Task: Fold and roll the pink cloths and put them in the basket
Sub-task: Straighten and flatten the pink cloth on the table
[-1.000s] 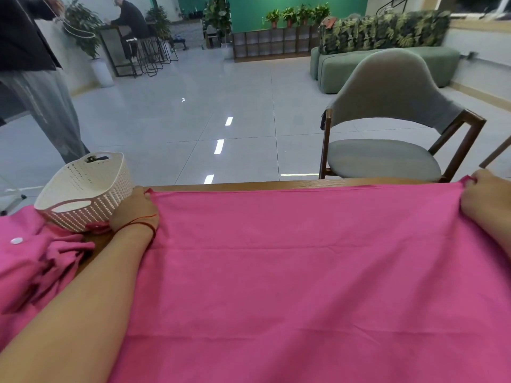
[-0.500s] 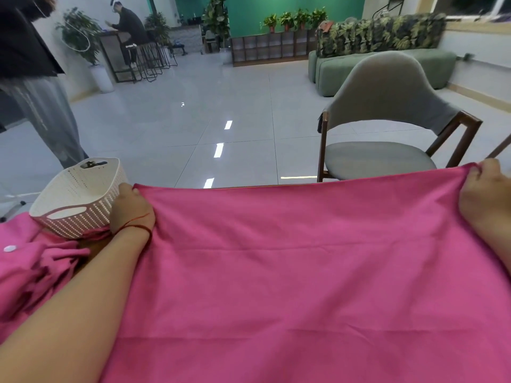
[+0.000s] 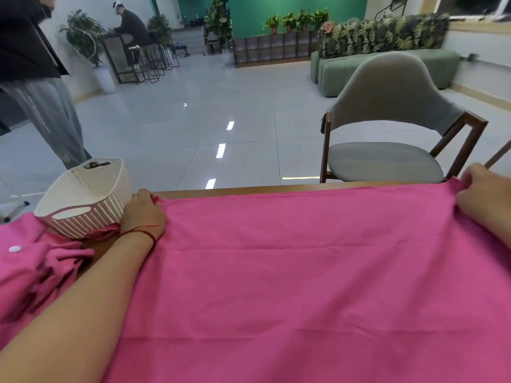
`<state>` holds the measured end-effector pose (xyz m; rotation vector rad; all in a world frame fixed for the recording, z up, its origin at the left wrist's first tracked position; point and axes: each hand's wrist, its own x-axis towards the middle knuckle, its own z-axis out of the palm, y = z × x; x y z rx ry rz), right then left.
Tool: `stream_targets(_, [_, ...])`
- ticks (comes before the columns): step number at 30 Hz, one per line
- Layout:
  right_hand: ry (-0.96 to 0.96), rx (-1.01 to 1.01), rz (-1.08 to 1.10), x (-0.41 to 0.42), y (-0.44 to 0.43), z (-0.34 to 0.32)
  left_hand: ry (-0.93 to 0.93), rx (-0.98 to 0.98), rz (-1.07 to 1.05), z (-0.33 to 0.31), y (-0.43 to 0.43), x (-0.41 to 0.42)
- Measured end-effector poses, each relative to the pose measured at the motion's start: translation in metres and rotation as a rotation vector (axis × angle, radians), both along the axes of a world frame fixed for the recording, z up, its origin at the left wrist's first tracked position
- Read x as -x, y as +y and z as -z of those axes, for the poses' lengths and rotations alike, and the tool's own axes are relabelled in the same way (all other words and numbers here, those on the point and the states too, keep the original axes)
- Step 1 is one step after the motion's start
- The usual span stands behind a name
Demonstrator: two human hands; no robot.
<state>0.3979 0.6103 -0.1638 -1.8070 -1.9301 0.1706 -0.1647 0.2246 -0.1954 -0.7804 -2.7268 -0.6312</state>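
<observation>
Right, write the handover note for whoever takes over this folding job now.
Left hand holds the far left corner of the spread pink cloth; right hand grips its far right corner.
The cloth lies flat over the wooden table, close to its far edge.
White perforated basket stands beside the left hand, no cloth seen inside.
Crumpled pink cloths lie left of the left arm, partly under the basket.
Done: one cloth spread.
Left: fold, roll and basket it, then the crumpled ones.

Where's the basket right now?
Head view, far left: the basket sits on a crumpled cloth at the table's far edge, beside the left hand.
</observation>
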Motion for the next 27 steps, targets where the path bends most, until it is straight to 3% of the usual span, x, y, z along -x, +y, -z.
stream_targets(8, [0.036,-0.191,-0.096,-0.036,0.061,0.063,0.014,0.048,-0.009,0.006,-0.001,0.004])
stream_targets(12, [0.092,-0.182,-0.108,-0.035,0.051,0.055,0.004,0.005,-0.013,0.003,0.000,0.001])
stream_targets(16, [-0.008,-0.124,-0.139,-0.013,0.004,0.021,-0.054,0.006,0.012,0.000,-0.002,-0.001])
stream_targets(21, [0.011,-0.118,-0.205,-0.007,-0.003,0.009,-0.230,-0.002,0.108,-0.013,-0.009,0.000])
stream_targets(27, [-0.043,-0.163,-0.268,-0.016,0.008,0.025,-0.089,-0.093,0.090,0.001,-0.013,0.002])
